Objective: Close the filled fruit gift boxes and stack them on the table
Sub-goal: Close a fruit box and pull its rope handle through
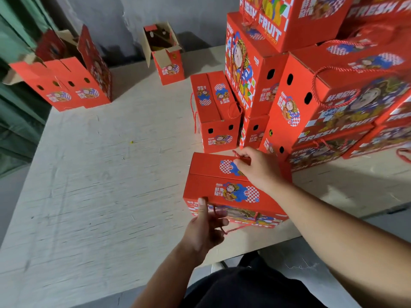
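While the closed red fruit gift box (224, 187) sits on the pale wooden counter (100, 185) near its front edge, both hands are on it. The left hand (205, 227) is at the box's near left corner, thumb laid flat against the top edge and fingers curled around the red rope handle (239, 227) that loops off the front face. The right hand (259, 166) reaches over the far right corner of the lid, its fingers pinching the second red rope handle (236, 154) at the back edge. The two lid flaps meet along a seam across the top, lying flat.

Just beyond this box stands a smaller closed gift box (216, 112), upright, with two dark oval holes in its near end and rope handles hanging at its sides. To the right rises a stack of closed gift boxes (322, 85), several layers high, printed with "FRESH FRUIT" and a cartoon figure; the stack runs out of view at the top and right. One loose loop of red rope (403, 155) lies on the counter by the stack's base.

At the far left of the counter is a group of open gift boxes (71, 78) with flaps standing up, and further back, near the grey wall (106, 23), one single open gift box (165, 54) showing its brown cardboard inside. What these hold cannot be seen.
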Demonstrator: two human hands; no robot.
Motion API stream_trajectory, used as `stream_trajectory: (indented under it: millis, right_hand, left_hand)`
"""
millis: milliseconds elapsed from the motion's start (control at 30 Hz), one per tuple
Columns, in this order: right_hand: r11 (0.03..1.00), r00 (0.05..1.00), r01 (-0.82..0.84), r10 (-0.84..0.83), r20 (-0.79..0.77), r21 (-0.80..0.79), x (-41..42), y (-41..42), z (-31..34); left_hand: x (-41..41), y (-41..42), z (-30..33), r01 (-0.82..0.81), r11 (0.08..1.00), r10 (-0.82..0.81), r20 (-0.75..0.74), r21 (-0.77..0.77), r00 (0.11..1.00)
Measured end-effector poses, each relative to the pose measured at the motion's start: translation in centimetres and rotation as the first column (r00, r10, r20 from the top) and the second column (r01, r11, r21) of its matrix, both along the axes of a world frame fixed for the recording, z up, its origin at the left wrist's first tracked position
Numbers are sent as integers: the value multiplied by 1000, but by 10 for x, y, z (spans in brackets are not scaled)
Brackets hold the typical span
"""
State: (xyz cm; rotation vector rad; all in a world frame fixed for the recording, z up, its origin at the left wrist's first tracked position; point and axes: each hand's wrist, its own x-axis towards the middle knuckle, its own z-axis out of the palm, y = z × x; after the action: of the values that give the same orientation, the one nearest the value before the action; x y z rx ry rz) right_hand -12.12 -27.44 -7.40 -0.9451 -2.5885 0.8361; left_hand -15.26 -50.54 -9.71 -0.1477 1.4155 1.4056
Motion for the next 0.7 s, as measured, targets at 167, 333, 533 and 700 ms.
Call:
stream_trajectory:
  millis: [167,333,533,700]
  right_hand:
    - [992,965,-61,30,-260,-113,14,-15,10]
    - [824,924,-299,124,-362,-482,25,-88,30]
    - [752,949,-310,212,-232,-582,40,-87,59]
    - [747,941,-330,213,-263,-578,16,-49,140]
  left_hand:
    - [-10,13,23,-129,988,129,10,81,992]
    - [-27,33,75,-119,955,152,-107,272,982]
    - [-40,29,142,319,927,-113,-661,199,742]
    - [-26,33,150,106,916,164,-602,388,782]
